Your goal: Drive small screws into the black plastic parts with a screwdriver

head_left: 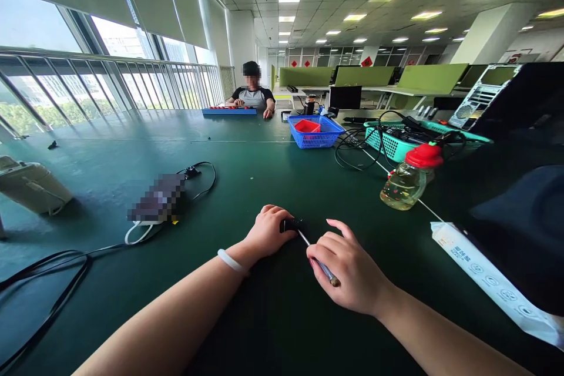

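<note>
My left hand point(269, 231), with a white band on its wrist, is closed round a small black part point(291, 224) on the dark green table point(251, 182). Most of that part is hidden by my fingers, so I cannot tell its exact kind. My right hand point(350, 270) grips a thin screwdriver point(326, 272) between thumb and fingers, its index finger raised. The metal shaft slants up and left, and its tip meets or nearly meets the black part.
Left lie a blurred dark device point(159, 197), black cables point(61, 282) and a beige box point(33, 185). Ahead are a blue basket point(315, 140) and a green basket point(388, 144). A red-capped bottle point(403, 185) and a white packet point(489, 282) lie right. Another person point(253, 96) sits opposite.
</note>
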A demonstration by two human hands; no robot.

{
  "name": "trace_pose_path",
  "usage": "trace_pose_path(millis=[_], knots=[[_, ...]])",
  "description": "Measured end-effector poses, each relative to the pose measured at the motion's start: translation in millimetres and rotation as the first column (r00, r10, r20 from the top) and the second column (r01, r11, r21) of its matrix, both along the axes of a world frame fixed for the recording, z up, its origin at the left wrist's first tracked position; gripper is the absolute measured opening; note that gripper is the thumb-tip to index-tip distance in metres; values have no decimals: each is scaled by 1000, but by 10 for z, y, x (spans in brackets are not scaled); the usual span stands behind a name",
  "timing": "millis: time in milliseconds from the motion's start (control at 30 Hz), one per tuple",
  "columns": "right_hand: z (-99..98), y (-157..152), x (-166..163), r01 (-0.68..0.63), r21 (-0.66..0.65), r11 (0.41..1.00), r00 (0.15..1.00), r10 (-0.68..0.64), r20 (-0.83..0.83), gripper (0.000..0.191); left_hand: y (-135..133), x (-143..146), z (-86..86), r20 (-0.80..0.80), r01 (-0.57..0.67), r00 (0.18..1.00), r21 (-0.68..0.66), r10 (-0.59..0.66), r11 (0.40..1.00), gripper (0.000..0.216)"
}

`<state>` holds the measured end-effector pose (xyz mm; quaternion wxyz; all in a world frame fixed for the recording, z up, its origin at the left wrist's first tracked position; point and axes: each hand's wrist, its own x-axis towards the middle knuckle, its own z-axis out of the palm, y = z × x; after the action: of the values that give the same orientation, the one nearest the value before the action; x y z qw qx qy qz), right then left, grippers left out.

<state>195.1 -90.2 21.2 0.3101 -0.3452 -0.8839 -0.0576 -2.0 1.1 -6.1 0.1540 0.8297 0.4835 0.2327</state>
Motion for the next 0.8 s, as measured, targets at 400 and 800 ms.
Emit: trace_pose_path(millis=[400, 800], knots=[[15, -5, 0, 7, -16, 1000, 1000, -7, -5, 13, -5, -10, -9, 4, 18, 1000, 9, -18, 1000, 29], [27, 6, 11, 34, 5, 999, 998, -34, -59, 13, -6, -12, -17, 18, 15, 1000, 43, -16, 999, 29]])
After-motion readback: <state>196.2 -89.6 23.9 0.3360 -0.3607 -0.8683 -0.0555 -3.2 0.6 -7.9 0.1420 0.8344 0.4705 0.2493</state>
